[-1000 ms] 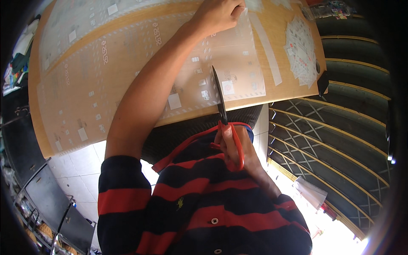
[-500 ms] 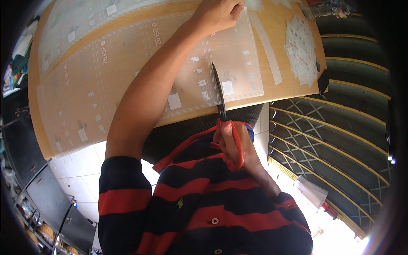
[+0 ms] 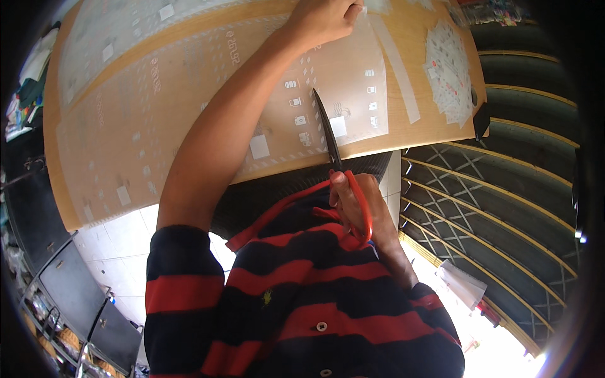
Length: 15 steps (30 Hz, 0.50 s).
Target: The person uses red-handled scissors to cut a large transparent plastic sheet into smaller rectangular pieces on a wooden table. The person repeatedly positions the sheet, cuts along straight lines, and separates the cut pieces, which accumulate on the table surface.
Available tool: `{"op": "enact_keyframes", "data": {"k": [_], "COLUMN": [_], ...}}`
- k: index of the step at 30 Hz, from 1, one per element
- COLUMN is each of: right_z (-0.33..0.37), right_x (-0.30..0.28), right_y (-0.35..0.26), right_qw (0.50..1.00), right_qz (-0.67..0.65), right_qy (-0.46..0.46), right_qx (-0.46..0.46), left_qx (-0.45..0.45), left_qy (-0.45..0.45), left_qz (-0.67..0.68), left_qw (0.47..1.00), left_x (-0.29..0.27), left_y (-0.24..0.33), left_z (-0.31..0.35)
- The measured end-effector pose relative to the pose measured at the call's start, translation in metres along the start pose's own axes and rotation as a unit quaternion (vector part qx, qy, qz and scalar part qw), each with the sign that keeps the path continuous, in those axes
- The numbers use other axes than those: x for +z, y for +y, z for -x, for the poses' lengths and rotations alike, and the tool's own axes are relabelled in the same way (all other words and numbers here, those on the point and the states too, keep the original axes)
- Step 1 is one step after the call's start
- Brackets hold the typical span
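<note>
My right hand is closed around the red handles of a large pair of scissors at the table's near edge. The dark blade lies over a translucent printed sheet, along a striped printed line; where the other blade is, I cannot tell. Reaching across the sheet, my left arm ends in my left hand at the far side. Its fingers are pinched together at the sheet's far right corner, partly cut off by the top of the view.
A wooden table carries the sheet, a second translucent sheet at far left, a loose narrow strip and a fanned pile of printed pieces. Dark cabinets stand left; a dark folding shutter stands right.
My right hand and the scissor handles have shifted slightly right, and the blade tip sits a touch farther along the sheet. My left hand stays nearly in place.
</note>
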State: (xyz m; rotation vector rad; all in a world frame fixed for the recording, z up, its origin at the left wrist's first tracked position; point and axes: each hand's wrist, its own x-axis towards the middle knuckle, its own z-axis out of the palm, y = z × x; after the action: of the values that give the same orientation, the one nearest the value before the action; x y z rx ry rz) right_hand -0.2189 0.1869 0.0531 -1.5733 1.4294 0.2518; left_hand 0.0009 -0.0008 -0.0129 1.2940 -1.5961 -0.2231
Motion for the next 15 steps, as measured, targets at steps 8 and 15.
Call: {"op": "enact_keyframes", "data": {"k": [8, 15], "right_z": [0.007, -0.001], "right_x": [-0.020, -0.041], "right_y": [0.026, 0.046], "right_qw": [0.995, 0.993], "right_qz": [-0.065, -0.084], "right_qy": [0.012, 0.036], "right_qx": [-0.080, -0.072], "left_qx": [-0.065, -0.052], "left_qy": [-0.018, -0.001], "left_qz": [-0.113, -0.051], "left_qw": [0.991, 0.997], "left_x": [0.034, -0.003], "left_y": [0.013, 0.036], "left_z": [0.001, -0.007]}}
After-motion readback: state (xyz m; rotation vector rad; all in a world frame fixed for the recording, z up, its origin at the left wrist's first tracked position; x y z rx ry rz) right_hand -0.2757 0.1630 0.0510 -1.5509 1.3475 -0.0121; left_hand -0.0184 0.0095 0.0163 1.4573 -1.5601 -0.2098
